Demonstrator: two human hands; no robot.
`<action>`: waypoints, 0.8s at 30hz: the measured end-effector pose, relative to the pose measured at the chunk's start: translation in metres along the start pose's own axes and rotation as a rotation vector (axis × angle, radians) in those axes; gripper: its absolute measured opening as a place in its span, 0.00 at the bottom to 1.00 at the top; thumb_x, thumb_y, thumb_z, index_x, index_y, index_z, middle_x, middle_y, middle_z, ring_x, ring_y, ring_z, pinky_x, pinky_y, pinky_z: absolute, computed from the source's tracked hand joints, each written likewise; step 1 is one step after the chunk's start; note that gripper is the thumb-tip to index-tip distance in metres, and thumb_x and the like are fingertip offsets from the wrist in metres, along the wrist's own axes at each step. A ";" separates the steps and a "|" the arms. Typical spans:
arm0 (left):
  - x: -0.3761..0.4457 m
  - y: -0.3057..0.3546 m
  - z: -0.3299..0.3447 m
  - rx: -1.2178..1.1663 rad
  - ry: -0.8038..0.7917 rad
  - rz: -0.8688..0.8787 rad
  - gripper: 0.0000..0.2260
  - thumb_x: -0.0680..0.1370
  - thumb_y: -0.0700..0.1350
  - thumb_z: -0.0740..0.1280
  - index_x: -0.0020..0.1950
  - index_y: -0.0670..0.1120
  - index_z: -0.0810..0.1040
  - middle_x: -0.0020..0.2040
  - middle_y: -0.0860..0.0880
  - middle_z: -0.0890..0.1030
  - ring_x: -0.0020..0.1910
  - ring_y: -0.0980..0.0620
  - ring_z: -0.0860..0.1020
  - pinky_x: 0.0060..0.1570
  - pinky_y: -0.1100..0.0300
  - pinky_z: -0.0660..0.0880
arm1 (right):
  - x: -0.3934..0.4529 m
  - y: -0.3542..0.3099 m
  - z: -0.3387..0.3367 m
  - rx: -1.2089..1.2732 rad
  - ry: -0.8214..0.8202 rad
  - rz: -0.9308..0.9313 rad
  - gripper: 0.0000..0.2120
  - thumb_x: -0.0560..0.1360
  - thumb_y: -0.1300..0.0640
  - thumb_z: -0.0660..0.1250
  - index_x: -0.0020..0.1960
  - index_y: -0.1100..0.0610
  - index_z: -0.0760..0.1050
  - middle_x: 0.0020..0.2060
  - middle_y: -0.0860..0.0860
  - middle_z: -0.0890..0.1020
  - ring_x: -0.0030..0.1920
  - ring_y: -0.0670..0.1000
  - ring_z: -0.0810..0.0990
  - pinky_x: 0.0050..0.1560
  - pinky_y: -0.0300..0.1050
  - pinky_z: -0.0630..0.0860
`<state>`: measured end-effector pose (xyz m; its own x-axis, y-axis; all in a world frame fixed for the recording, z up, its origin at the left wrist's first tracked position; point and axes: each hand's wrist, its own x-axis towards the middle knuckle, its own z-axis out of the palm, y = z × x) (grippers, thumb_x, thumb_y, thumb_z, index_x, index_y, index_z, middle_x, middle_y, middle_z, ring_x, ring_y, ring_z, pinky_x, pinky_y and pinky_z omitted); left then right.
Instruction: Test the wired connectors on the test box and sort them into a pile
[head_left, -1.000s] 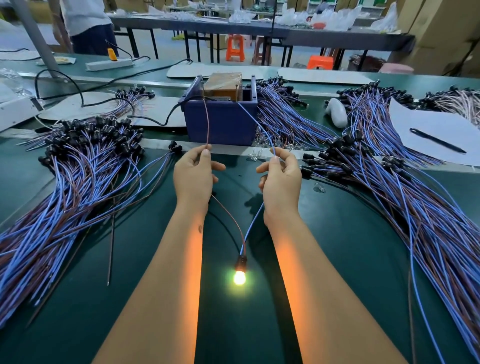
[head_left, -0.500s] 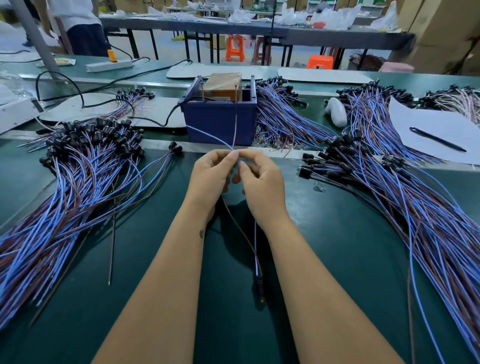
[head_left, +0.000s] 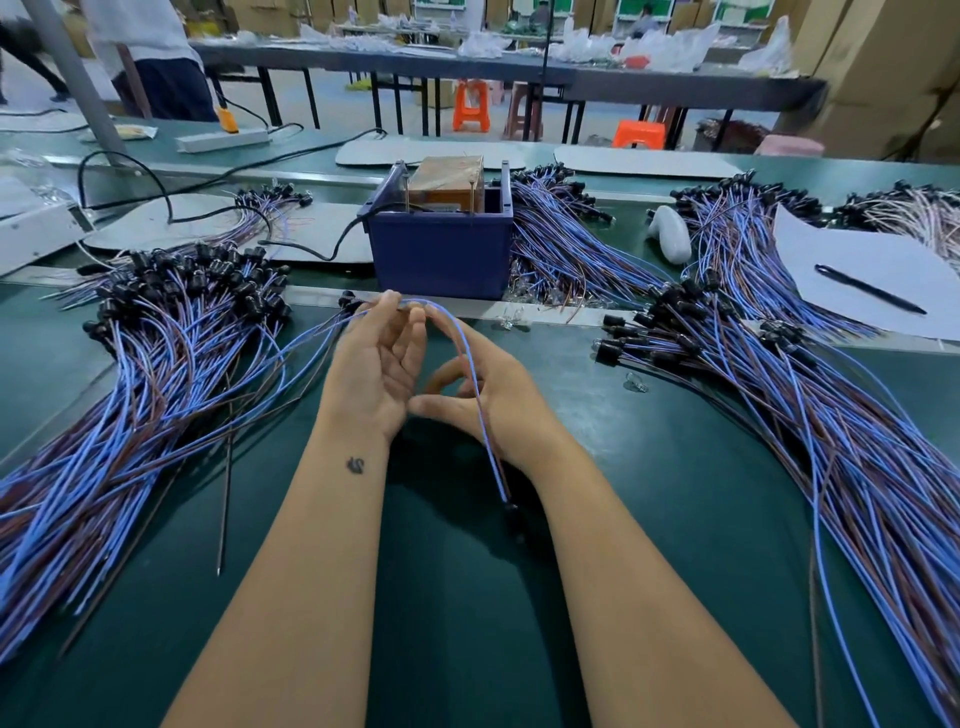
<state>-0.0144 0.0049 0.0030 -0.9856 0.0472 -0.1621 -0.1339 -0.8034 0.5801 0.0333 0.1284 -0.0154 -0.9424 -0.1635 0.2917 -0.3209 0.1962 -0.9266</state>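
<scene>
My left hand (head_left: 376, 364) is raised with its palm turned right and pinches the free ends of one blue-and-brown wired connector (head_left: 480, 415) at its fingertips. The wire arcs over and runs down through my right hand (head_left: 488, 402), whose thumb and forefinger curl in a ring round it. Its black connector head (head_left: 511, 512) hangs unlit between my forearms, just above the green table (head_left: 467, 623). The blue test box (head_left: 441, 254), with a brown block inside, stands just beyond my hands.
Big piles of wired connectors lie to the left (head_left: 171, 353) and right (head_left: 789, 395), and another lies behind the box (head_left: 561, 244). A paper sheet (head_left: 831, 249) with a pen (head_left: 867, 288) is at the right. A loose brown wire (head_left: 226, 467) lies at the left. A person (head_left: 150, 62) stands far back.
The lamp on the connector was lit, then went dark as the wire ends came off the box. My hands met, and now the right hand has slid down the wire.
</scene>
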 end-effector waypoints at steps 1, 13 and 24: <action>0.001 0.000 -0.001 0.011 0.008 0.043 0.06 0.80 0.39 0.66 0.43 0.42 0.76 0.31 0.50 0.82 0.29 0.58 0.81 0.31 0.69 0.77 | 0.001 -0.001 0.002 0.037 0.017 -0.021 0.30 0.72 0.62 0.74 0.68 0.40 0.70 0.38 0.51 0.77 0.32 0.40 0.73 0.38 0.32 0.72; -0.027 -0.065 0.007 1.574 -0.547 0.477 0.03 0.71 0.46 0.67 0.38 0.50 0.75 0.35 0.53 0.80 0.38 0.49 0.78 0.39 0.57 0.74 | 0.002 0.012 -0.046 0.223 0.850 0.120 0.09 0.82 0.55 0.60 0.45 0.56 0.73 0.22 0.44 0.69 0.24 0.44 0.67 0.29 0.37 0.66; -0.085 -0.112 0.026 1.646 -0.480 0.748 0.05 0.74 0.40 0.64 0.38 0.48 0.75 0.38 0.48 0.81 0.40 0.43 0.75 0.34 0.52 0.70 | -0.011 0.001 -0.084 -0.024 0.829 0.229 0.13 0.83 0.61 0.56 0.42 0.54 0.73 0.32 0.50 0.73 0.31 0.49 0.70 0.32 0.42 0.68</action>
<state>0.0813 0.1066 -0.0280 -0.7816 0.3772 0.4969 0.6200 0.5572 0.5523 0.0350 0.2113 0.0004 -0.7459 0.6395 0.1861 -0.1073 0.1604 -0.9812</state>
